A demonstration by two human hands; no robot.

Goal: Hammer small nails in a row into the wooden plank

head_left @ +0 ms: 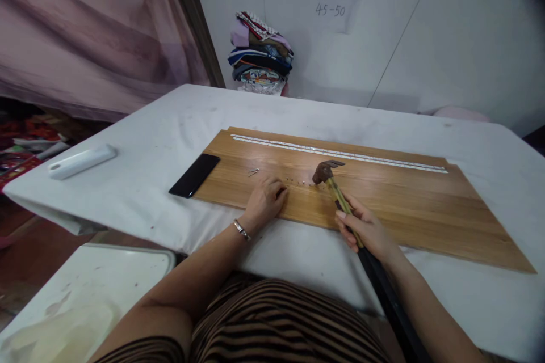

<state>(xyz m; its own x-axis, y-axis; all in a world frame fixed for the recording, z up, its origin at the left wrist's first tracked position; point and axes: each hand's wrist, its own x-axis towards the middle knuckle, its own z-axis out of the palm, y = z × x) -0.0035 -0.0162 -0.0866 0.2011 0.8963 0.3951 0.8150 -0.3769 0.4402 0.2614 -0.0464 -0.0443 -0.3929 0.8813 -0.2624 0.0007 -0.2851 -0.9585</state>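
A long wooden board (404, 204) lies on the white-covered table (170, 142). My right hand (366, 229) is closed around the handle of a claw hammer (327, 172), whose head rests on the board beside a short row of small nails (298, 181). My left hand (266, 198) lies on the board's near edge with its fingers curled, just left of that row. What its fingers pinch is too small to see. Two loose nails (254, 171) lie on the board further left. A silver bracelet sits on my left wrist.
A black phone (195, 175) lies at the board's left end. A white tube (80, 161) sits near the table's left edge. A thin white strip (336, 152) runs along the board's far side. Folded clothes (260, 54) are stacked against the wall. A white chair (85, 283) stands lower left.
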